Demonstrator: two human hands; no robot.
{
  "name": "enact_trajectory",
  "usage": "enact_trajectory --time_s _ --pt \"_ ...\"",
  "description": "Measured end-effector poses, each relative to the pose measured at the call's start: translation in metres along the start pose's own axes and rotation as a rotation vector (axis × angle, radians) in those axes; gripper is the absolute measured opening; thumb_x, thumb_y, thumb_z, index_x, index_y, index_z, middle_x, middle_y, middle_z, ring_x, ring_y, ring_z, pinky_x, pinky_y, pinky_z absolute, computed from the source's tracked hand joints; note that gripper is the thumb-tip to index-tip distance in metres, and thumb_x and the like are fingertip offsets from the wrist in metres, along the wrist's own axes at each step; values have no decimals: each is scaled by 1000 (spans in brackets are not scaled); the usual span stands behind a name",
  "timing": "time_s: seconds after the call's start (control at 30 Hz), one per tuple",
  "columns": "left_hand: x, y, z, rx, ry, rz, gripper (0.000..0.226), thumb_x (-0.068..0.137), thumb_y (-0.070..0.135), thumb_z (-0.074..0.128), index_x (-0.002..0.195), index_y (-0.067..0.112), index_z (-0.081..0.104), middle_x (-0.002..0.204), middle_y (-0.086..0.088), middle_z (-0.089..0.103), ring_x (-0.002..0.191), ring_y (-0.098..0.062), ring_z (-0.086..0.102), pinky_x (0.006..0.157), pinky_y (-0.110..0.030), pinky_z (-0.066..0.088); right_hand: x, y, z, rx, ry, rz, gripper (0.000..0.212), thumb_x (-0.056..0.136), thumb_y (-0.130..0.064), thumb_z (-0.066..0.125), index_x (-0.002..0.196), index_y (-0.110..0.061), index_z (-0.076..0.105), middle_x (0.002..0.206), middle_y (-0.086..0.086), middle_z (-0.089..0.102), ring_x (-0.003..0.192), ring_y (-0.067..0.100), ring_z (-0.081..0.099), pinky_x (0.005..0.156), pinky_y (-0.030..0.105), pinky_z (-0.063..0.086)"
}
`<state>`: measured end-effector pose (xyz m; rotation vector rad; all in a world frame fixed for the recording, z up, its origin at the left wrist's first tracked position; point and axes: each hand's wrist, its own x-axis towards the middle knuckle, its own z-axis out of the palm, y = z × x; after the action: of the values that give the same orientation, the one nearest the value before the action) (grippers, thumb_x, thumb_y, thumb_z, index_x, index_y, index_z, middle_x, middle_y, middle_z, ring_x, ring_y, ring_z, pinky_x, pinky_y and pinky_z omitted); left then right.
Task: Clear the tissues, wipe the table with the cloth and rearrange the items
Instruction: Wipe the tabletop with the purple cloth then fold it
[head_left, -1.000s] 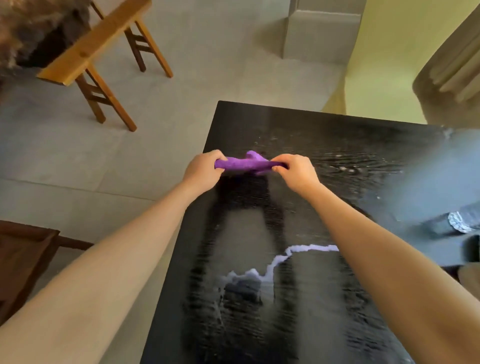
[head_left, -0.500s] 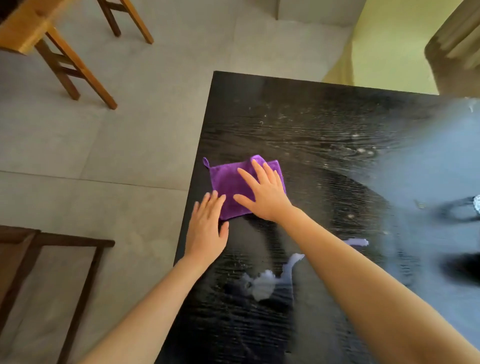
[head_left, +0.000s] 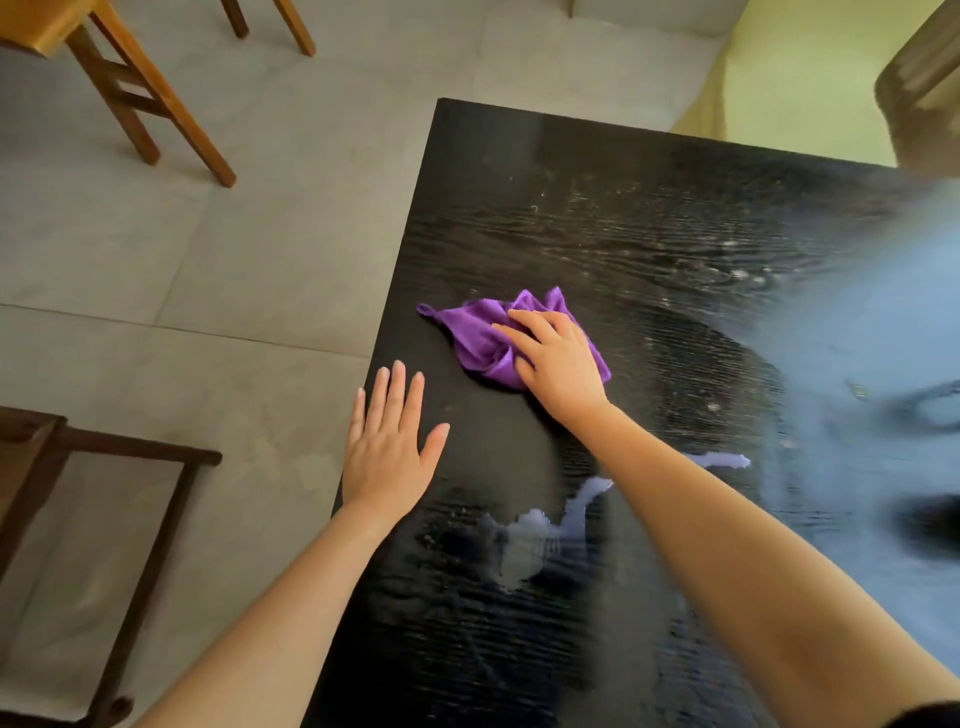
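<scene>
Two hands in view, both on the table (head_left: 597, 218). Left hand (head_left: 387, 457): fingers straight and together, thumb out, palm flat on the table's left edge, holding nothing. Right hand (head_left: 558, 364): fingers spread and laid over the purple cloth (head_left: 478, 332), pressing it down. As far as I can see it is not closed round it.

Cloth position: on the table near the left edge, just beyond the left hand and apart from it. Its hanging loop points left.

Change noted: a second ago both hands held the cloth up between them. Half a second ago it lay flat as a square, with the right hand on top and the left at its near edge. Now it is bunched into folds under the right hand alone, and the left has come off it to brace on the table.

Judgement: spreading is over and the wiping stroke is starting. Pale specks (head_left: 737, 273) further right on the table say most of the surface is still unwiped.

No tissues visible, so I judge that part done. The right side of the view is blurred, and I cannot tell which items wait there for rearranging. Wooden stool (head_left: 130, 98) stands far left on the floor.
</scene>
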<state>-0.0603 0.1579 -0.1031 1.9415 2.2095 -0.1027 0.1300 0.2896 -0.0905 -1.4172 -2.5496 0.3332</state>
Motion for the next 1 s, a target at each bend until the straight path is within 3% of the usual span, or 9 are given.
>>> enact_trajectory --time_s 0.1,0.3,0.6,0.7,0.83,0.9,1.0 --pt "0 1 1 -15 15 -8 75 89 57 5 150 15 12 160 -9 8 148 -22 5 120 -41 4 -16 19 -6 1 49 9 40 82 -24 45 115 -20 68 120 3 67 94 32 60 84 41 51" --pt "-38 -5 4 -50 0 0 71 90 59 0 149 20 -4 158 0 -10 145 -14 -12 118 -34 -8 -70 69 -26 -51 125 124 41 81 -19 44 111 -11 70 120 7 67 92 36 58 88 39 49" --pt "-101 -9 19 -18 21 -3 69 88 56 -4 146 19 -7 158 -2 -8 145 -14 -13 120 -35 -5 -151 122 -49 -81 204 308 36 80 2 56 113 -5 68 124 11 64 96 42 51 93 43 44" --pt "-113 -8 21 -26 28 0 71 87 57 -4 146 18 -6 158 -3 -6 144 -15 -11 120 -36 -4 -185 132 -52 -86 210 433 35 85 -1 54 117 -5 66 127 12 62 101 42 47 94 41 40" --pt "-124 -4 21 -10 46 -21 70 85 56 -7 144 18 -9 159 -3 -5 143 -13 -12 120 -36 -5 -212 118 -48 -114 230 592 39 85 -14 45 116 -6 67 121 16 65 96 45 49 85 43 44" --pt "-126 -2 21 -5 69 -40 70 85 56 -8 145 20 -8 159 -3 -3 144 -13 -10 120 -37 -2 -210 114 -58 -180 138 601 42 85 -25 44 118 -10 64 120 17 62 100 44 48 83 44 44" --pt "-127 -2 22 -20 89 -41 70 87 56 -5 147 19 -2 159 -3 1 146 -15 -5 121 -38 0 -203 128 -70 -284 -56 517 50 86 -42 45 128 -19 54 129 15 51 114 41 41 98 47 35"
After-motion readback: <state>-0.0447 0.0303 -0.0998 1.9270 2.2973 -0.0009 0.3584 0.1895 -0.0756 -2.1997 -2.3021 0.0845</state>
